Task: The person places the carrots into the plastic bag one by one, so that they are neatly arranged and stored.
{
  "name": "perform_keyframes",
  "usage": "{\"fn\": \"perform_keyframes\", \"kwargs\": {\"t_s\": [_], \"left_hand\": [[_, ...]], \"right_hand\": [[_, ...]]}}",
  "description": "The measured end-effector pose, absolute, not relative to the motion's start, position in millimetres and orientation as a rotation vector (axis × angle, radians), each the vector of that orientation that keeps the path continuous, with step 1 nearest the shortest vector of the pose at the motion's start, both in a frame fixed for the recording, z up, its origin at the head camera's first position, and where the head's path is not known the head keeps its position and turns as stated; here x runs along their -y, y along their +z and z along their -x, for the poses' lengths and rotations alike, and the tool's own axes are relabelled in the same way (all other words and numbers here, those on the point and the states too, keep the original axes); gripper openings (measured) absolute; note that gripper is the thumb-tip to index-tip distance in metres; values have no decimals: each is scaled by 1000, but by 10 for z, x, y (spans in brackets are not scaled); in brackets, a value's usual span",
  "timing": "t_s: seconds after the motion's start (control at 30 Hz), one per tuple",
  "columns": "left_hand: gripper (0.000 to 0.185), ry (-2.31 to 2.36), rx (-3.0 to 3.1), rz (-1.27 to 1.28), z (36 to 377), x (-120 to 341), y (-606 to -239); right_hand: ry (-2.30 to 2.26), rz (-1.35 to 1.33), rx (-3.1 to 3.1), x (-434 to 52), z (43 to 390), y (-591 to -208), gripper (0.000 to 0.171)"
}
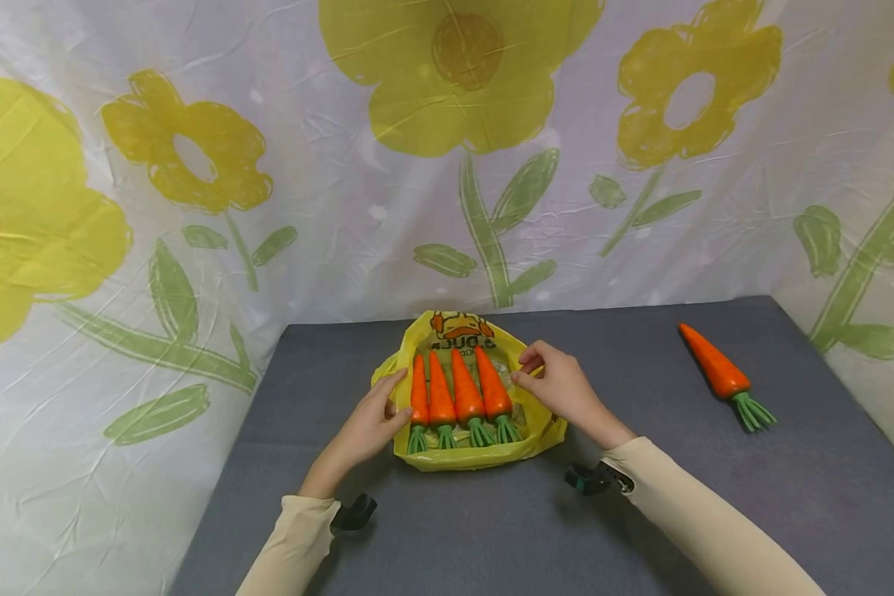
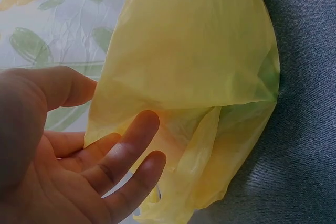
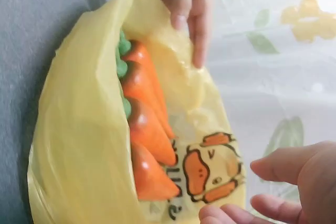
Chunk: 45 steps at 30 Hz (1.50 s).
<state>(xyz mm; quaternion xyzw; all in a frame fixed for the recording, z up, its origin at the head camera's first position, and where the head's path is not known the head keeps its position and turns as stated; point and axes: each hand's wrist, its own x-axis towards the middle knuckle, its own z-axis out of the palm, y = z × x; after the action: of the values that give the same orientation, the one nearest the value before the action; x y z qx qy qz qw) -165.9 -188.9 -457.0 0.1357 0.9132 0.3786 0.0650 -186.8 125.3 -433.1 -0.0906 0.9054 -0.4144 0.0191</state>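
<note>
Several orange carrots [image 1: 463,393] with green stalks lie side by side inside a yellow plastic bag [image 1: 447,462], whose mouth is spread wide. At the bag's left rim is my left hand [image 1: 368,420], its fingers loosely spread and touching the plastic. In the left wrist view, the left hand's fingers [image 2: 142,129] lie against the bag with gaps between them. My right hand [image 1: 562,385] hovers at the right rim, fingers slightly bent. In the right wrist view, its thumb and fingers stand apart beside the printed duck [image 3: 210,174], with nothing between them.
One more carrot [image 1: 718,364] lies on the right side of the dark grey table [image 1: 492,530], stalks toward the front. Behind the table hangs a white cloth [image 1: 328,240] printed with yellow flowers. A dark wrist camera [image 1: 353,513] sits at my left cuff.
</note>
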Motion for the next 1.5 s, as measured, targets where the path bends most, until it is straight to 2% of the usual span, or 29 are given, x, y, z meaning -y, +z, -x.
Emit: {"fn": "perform_keyframes", "kwargs": {"t_s": [0.37, 0.8, 1.1, 1.5], "left_hand": [[70, 1127, -2770, -415, 1659, 1900, -4578], [70, 1112, -2782, -411, 1655, 1904, -4567], [71, 1125, -2771, -401, 1653, 1903, -4582], [71, 1117, -2779, -391, 1655, 1902, -4599]], "right_hand": [[-1304, 242, -2823, -1709, 1908, -4270, 32], [-1262, 88, -2811, -2494, 1920, -4262, 55], [-1195, 43, -2823, -3015, 1873, -4313, 65], [-1111, -164, -2938, -3659, 1828, -4382, 69]]}}
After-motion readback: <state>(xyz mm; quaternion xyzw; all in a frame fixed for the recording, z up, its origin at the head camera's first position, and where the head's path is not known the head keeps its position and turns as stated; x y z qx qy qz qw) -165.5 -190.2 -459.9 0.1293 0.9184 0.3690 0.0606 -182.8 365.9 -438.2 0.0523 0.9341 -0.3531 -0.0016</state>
